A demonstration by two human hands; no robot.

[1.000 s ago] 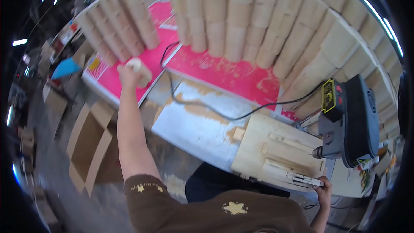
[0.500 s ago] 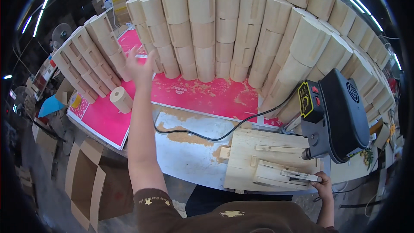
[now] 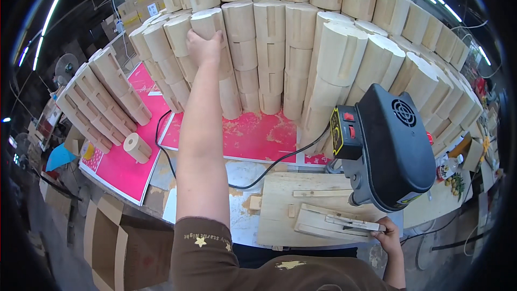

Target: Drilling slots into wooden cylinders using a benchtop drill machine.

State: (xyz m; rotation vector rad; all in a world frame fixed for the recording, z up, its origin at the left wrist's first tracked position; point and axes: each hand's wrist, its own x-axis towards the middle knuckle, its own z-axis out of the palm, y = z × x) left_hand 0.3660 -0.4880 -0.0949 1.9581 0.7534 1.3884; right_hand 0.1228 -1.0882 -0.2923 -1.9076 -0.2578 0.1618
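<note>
So closest to the camera there's the wearer's brown shirt (image 3: 291, 264) with gold stars, and right past it the right hand (image 3: 389, 236), down low, thumb and fingers pinching the end of a slim pale bar (image 3: 353, 222) on top of a wooden jig (image 3: 318, 223). What exactly that bar is, I can't tell. The jig sits on a flat wooden board (image 3: 277, 226), with a dark grey drill press (image 3: 388, 145) looming over its right side, red switches facing left. An open cardboard box (image 3: 124, 248) is down to the lower left. A black cord (image 3: 247, 186) snakes across the bench, passing behind the left forearm (image 3: 200, 140). Past that it's bright pink sheeting (image 3: 253, 140) dusted with wood bits, and at its left end a lone cylinder (image 3: 138, 148) with a round hole in its end stands by itself, near some short stacks (image 3: 97, 99). The left hand (image 3: 207, 47) is way up and forward, wrapped around a wooden cylinder (image 3: 207, 21) at the top of a front-row column, thumb on one side, fingers on the other; can't tell if it's taking any weight. More columns (image 3: 269, 48) curve off to the right, and behind everything there's a fan (image 3: 67, 66), stacked cartons (image 3: 145, 5) and tube lights (image 3: 47, 29).
</note>
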